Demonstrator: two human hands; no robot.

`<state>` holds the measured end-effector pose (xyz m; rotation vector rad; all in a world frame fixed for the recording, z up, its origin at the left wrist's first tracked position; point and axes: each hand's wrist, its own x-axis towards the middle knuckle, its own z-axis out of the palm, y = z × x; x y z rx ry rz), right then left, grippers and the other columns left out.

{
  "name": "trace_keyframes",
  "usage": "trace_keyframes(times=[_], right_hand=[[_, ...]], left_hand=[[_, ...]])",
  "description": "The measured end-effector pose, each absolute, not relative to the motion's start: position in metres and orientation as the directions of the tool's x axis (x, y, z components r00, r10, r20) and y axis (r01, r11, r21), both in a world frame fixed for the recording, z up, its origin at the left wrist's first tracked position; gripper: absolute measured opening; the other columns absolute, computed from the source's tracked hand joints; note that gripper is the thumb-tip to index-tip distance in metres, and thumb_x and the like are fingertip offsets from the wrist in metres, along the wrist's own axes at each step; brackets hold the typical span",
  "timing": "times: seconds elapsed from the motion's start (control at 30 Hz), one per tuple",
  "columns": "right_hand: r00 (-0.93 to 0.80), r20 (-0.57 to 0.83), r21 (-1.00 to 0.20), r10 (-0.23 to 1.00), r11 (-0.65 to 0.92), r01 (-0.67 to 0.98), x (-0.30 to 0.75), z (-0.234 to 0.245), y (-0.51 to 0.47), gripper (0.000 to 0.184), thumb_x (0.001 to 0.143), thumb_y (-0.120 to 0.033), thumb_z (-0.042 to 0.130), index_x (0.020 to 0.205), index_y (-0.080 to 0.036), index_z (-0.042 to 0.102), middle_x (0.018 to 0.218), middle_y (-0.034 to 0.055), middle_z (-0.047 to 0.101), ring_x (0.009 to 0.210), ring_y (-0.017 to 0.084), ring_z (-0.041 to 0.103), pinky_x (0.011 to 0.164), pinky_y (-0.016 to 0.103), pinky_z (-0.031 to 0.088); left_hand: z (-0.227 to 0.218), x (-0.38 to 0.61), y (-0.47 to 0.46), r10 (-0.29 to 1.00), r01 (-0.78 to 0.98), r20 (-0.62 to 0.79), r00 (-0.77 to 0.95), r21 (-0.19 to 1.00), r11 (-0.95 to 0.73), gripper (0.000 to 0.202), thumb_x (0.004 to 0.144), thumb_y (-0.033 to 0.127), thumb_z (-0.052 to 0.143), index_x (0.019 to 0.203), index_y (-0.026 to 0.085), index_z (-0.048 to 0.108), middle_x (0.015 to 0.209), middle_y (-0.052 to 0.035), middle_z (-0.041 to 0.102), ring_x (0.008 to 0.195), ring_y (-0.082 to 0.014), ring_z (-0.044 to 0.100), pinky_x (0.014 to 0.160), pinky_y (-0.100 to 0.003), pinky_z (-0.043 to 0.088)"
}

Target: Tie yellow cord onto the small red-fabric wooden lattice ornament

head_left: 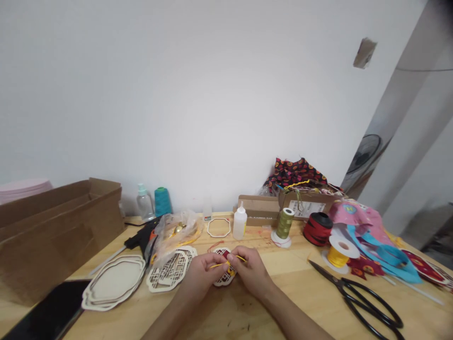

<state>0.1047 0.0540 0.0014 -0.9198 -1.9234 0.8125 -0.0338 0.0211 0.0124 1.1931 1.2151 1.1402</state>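
Note:
Both hands meet at the middle of the table over a small wooden lattice frame (221,282), which lies flat with a dark red piece on it. My left hand (205,271) pinches a yellow cord (229,270) between thumb and forefinger. From the other side my right hand (249,269) is closed on the same cord, its loose end sticking out above the fingers. The fingers partly hide the cord's loops and the frame. An orange-red thread (213,245) lies just behind the frame.
Left are stacked wooden plaques (113,285), lattice pieces (168,271), a glue gun (141,238), a phone (46,309) and a cardboard box (63,236). Behind stands a glue bottle (239,223). Right are thread spools (285,224), yellow cord (338,255) and black scissors (364,302).

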Motion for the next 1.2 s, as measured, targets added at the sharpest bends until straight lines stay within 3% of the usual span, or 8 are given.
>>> trace_keyframes(times=[0.33,0.6,0.9,1.2], right_hand=[[-0.377,0.449,-0.744,0.811,0.572,0.345,0.1067,0.0040,0.0538,0.022,0.078,-0.026,0.046,0.066,-0.015,0.060,0.062,0.0014,0.059,0.060,0.012,0.052,0.056,0.020,0.036],[-0.295,0.578,-0.598,0.761,0.641,0.482,0.1061,0.0100,0.0515,0.023,0.076,-0.024,0.048,0.059,-0.017,0.060,0.055,0.0008,0.056,0.057,0.012,0.049,0.056,0.022,0.033],[-0.243,0.555,-0.692,0.796,0.604,0.395,0.1079,0.0104,0.0522,0.025,0.076,-0.028,0.047,0.058,-0.016,0.060,0.055,0.0001,0.057,0.057,0.012,0.050,0.056,0.022,0.035],[-0.246,0.569,-0.696,0.784,0.619,0.363,0.1075,0.0114,0.0509,0.023,0.075,-0.028,0.048,0.059,-0.016,0.060,0.053,-0.0005,0.055,0.055,0.012,0.049,0.054,0.022,0.036]], left_hand=[[0.0100,-0.0344,0.0220,0.998,-0.032,-0.050,0.040,0.998,0.052,0.018,0.057,0.031,0.064,0.061,0.014,0.063,0.049,0.0036,0.060,0.043,-0.0086,0.049,0.044,-0.018,0.034],[0.0115,-0.0321,0.0211,0.997,-0.055,-0.046,0.057,0.997,0.049,0.016,0.058,0.028,0.064,0.062,0.012,0.063,0.050,0.0028,0.060,0.044,-0.0083,0.049,0.045,-0.017,0.035],[0.0095,-0.0325,0.0211,0.997,-0.110,-0.053,0.064,0.992,0.060,0.019,0.059,0.030,0.064,0.065,0.013,0.063,0.049,0.0027,0.060,0.042,-0.0075,0.048,0.043,-0.017,0.034],[0.0113,-0.0321,0.0220,0.996,-0.159,-0.084,0.030,0.983,0.088,0.021,0.058,0.032,0.066,0.059,0.011,0.062,0.046,0.0021,0.061,0.040,-0.0084,0.051,0.042,-0.017,0.036]])
